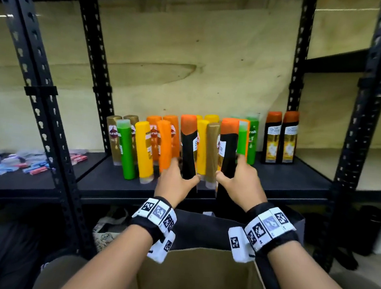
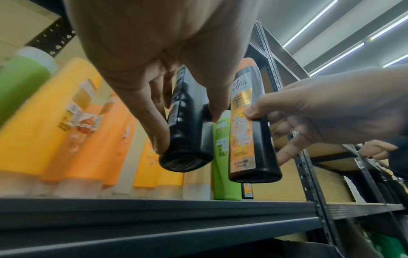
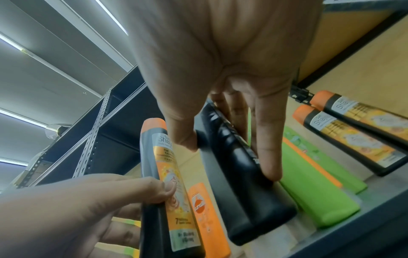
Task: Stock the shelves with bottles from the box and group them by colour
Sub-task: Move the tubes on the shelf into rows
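Note:
My left hand (image 1: 177,178) grips a black bottle with an orange cap (image 1: 188,144), held upright just above the front of the dark shelf (image 1: 298,175). My right hand (image 1: 235,179) grips a second black orange-capped bottle (image 1: 227,148) beside it. In the left wrist view the fingers (image 2: 154,125) wrap the left bottle (image 2: 187,139); the right bottle (image 2: 249,139) hangs beside it. The right wrist view has the right bottle (image 3: 243,183) under my fingers (image 3: 267,153). Behind stand gold, green (image 1: 126,149), yellow (image 1: 143,151) and orange (image 1: 164,141) bottles, mixed. Two matching black bottles (image 1: 280,139) stand at the shelf's right.
An open cardboard box (image 1: 195,280) sits below my wrists. Black perforated uprights (image 1: 48,112) frame the bay, with another upright (image 1: 358,128) on the right. Small coloured packets (image 1: 20,163) lie on the shelf to the left. Bare shelf surface shows right of the black pair.

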